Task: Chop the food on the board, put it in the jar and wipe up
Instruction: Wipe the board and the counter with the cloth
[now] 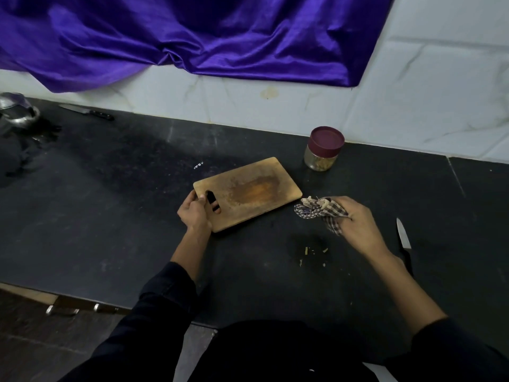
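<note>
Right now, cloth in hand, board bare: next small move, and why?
Probably sweep the cloth in the right hand toward the person over the scraps on the counter. The jar is lidded, and the left hand grips the board.

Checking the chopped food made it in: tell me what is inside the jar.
Through the clear wall of the jar, pale yellowish pieces lie at the bottom. The maroon lid is on and covers the upper part, so how full it is cannot be seen.
</note>
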